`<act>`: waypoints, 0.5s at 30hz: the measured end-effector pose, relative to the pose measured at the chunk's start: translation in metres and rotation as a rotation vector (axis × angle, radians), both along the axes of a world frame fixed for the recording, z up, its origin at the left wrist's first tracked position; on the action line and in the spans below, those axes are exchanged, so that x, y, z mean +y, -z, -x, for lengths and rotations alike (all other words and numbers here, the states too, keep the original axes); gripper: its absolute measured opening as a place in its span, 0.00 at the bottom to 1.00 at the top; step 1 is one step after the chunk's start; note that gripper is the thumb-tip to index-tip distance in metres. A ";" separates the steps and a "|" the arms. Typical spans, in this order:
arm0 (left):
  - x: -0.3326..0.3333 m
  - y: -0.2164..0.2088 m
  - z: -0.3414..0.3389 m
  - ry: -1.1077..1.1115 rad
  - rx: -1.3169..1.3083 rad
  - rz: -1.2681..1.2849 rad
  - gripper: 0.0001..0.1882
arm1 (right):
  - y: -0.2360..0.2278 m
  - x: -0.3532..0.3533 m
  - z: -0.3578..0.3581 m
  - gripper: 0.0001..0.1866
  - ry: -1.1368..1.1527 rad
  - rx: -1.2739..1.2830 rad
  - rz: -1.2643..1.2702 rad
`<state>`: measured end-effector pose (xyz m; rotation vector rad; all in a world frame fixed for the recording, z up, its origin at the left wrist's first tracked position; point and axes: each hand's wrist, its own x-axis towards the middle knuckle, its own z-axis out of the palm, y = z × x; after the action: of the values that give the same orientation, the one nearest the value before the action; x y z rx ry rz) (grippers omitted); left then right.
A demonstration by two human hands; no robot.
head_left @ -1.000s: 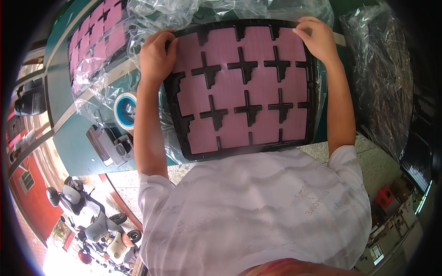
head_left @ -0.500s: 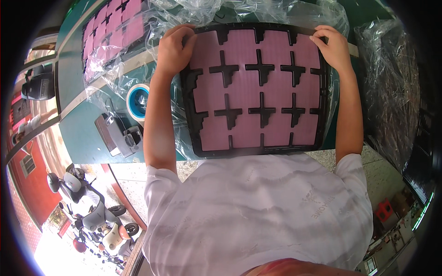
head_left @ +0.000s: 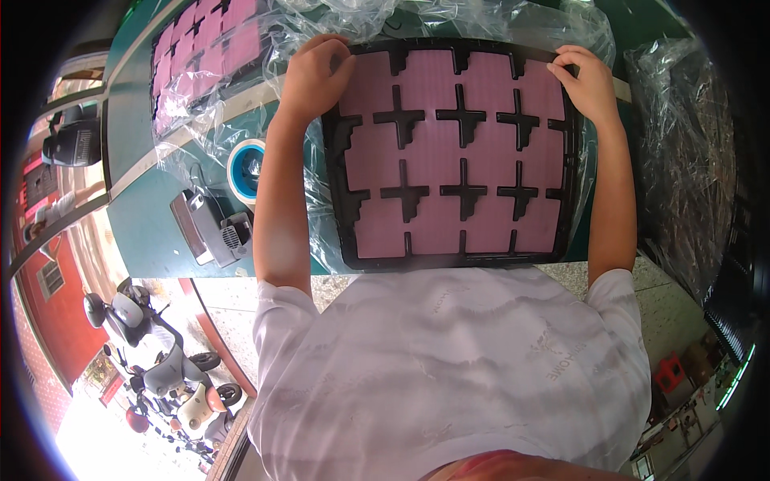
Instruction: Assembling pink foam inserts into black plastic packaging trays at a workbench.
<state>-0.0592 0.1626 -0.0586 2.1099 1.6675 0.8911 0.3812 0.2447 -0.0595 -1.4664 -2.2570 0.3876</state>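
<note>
In front of me lies a black plastic tray (head_left: 449, 262) with cross-shaped dividers, its compartments filled with flat pink pieces (head_left: 433, 172). My left hand (head_left: 319, 80) is at the tray's far left corner, its fingers curled in and closed on the rim. At the far right corner my right hand (head_left: 587, 84) pinches the rim between thumb and fingers. Clear plastic film (head_left: 317, 232) shows under and around the tray. Whether either hand also grips some film there, I cannot tell.
A second black tray with pink pieces (head_left: 210, 42) sits at the far left, partly under film. A tape roll (head_left: 247, 171) and a grey device (head_left: 210, 231) rest on the green table (head_left: 148, 240). A large crumpled clear bag (head_left: 682, 152) is on the right.
The whole view has shifted slightly, so the table things appear a little farther right. My left hand's fingers look more curled over the corner. Both hands stay at the tray's far corners.
</note>
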 end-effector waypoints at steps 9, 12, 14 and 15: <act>0.000 0.000 -0.005 -0.034 0.060 -0.028 0.08 | 0.003 0.001 -0.002 0.10 -0.007 0.007 -0.007; -0.001 0.001 -0.006 -0.045 0.095 -0.032 0.08 | 0.001 -0.001 0.000 0.10 0.014 0.011 0.031; 0.000 0.001 -0.007 -0.049 0.113 -0.041 0.07 | 0.002 0.000 -0.002 0.10 0.010 0.009 0.022; 0.000 0.001 -0.007 -0.048 0.115 -0.040 0.07 | 0.003 0.000 -0.003 0.09 0.005 0.008 0.015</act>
<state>-0.0526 0.1623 -0.0592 2.1940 1.7777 0.8387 0.3838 0.2447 -0.0629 -1.4756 -2.2485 0.4083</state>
